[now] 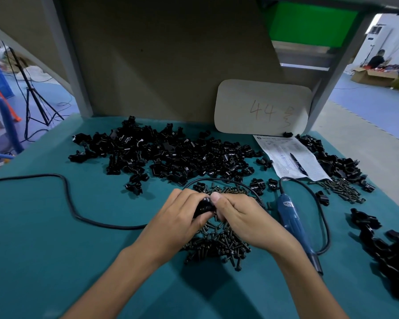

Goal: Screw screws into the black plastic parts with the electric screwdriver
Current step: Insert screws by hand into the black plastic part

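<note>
The left hand [182, 217] is curled round a small black plastic part [203, 207] and grips it tight. The right hand [237, 217] is curled too, with its thumb pushed against the top of the same part. It may be pinching a screw to poke into the hole, but the fingers hide that, so I cannot tell. Both hands meet in the middle of the green table top [55, 249], close to the body, most likely so the part stays still and easy to see.

Right under the hands, out toward 6 o'clock, lies a pile of little dark metal screws [217, 245]. It sits there so a screw is quick to pick up.

The blue electric screwdriver [290, 217] lies flat at 3 o'clock, just beside the right hand. Nobody holds it. It is on that side so the right hand can grab it next, I think. Its black cord [67, 196] loops away toward 9 o'clock, out of the way.

At 12 o'clock is a big heap of black plastic parts [171, 153], likely waiting their turn. A dark clump of joined black parts [389, 261] lies at 4 o'clock; those may be done.

This part has a screw still to be driven, it seems.
</note>
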`<move>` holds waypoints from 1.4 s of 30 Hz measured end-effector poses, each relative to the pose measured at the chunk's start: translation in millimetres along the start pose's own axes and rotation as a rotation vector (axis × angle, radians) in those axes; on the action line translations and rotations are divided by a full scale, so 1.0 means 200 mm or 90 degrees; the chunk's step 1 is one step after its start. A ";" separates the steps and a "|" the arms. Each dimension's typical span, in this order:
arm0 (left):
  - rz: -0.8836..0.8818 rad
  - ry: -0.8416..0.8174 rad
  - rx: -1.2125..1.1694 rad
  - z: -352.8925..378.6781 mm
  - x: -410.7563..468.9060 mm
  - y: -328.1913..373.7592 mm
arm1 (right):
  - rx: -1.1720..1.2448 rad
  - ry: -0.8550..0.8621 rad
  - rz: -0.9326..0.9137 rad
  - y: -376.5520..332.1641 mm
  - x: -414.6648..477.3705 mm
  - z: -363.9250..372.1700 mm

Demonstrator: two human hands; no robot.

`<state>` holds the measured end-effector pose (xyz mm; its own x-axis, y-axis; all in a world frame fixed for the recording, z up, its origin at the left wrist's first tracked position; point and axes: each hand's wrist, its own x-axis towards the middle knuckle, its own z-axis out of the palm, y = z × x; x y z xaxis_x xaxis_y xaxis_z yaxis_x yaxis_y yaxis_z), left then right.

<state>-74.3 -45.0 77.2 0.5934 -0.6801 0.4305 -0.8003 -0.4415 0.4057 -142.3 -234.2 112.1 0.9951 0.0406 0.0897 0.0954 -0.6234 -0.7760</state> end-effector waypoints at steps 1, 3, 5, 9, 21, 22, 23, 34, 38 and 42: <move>0.000 0.003 0.000 0.00 0.00 0.00 | -0.005 -0.005 0.001 0.00 0.00 -0.01; 0.000 0.008 0.003 0.00 0.01 0.00 | 0.037 -0.033 0.020 -0.01 0.01 -0.01; 0.004 0.010 0.011 0.01 0.01 0.01 | 0.046 -0.042 0.014 -0.02 0.01 -0.01; 0.000 0.006 0.004 0.02 0.01 0.00 | -0.028 -0.056 0.007 -0.03 0.01 -0.02; 0.002 0.027 -0.002 0.00 0.01 0.00 | 0.064 -0.069 0.030 -0.05 0.01 -0.06; 0.002 0.026 -0.002 0.00 0.01 -0.01 | 0.064 -0.077 0.026 -0.05 0.02 -0.06; 0.000 0.024 -0.001 0.00 0.00 -0.01 | 0.058 -0.084 0.021 -0.05 0.02 -0.06; 0.007 0.042 0.005 0.03 0.01 -0.02 | -0.024 -0.073 0.020 -0.04 0.02 -0.09; -0.048 0.084 0.028 0.05 -0.03 -0.07 | -0.288 0.149 0.206 0.17 -0.09 -0.22; -0.117 0.075 0.014 0.09 -0.06 -0.16 | -0.475 0.072 0.536 0.44 -0.28 -0.30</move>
<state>-57.6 -34.3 45.0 0.7342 -0.5150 0.4424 -0.6789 -0.5654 0.4684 -190.2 -338.4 77.1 0.7245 -0.6595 -0.2004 -0.6801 -0.7312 -0.0529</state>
